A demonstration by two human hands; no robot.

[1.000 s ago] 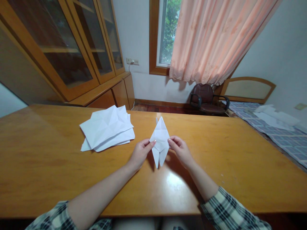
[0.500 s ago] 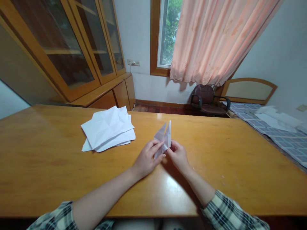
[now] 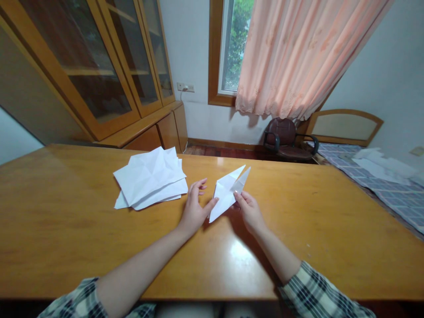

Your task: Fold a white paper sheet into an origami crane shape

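Note:
A folded white paper (image 3: 224, 194), diamond-like with two pointed flaps side by side at its upper right end, is held just over the table. My right hand (image 3: 250, 211) pinches its right edge, thumb on top and the other fingers mostly hidden underneath. On the opposite side, my left hand (image 3: 195, 210) has its fingers spread and raised away from the paper. Only its thumb reaches the paper's left edge, and it seems to touch there. Left of my hands lies a stack of creased white paper sheets (image 3: 150, 176).
The wooden table (image 3: 82, 247) spans the foreground. Beyond its far edge are a glass-door cabinet (image 3: 139, 104), a dark red armchair (image 3: 285, 134) and a pink curtain (image 3: 291, 62). A bed (image 3: 374, 176) with papers on it stands to the right.
The folded paper has turned, its broad face now upward and its points tilted right. My left hand has let its fingers off the paper and moved left; my right hand has kept its grip.

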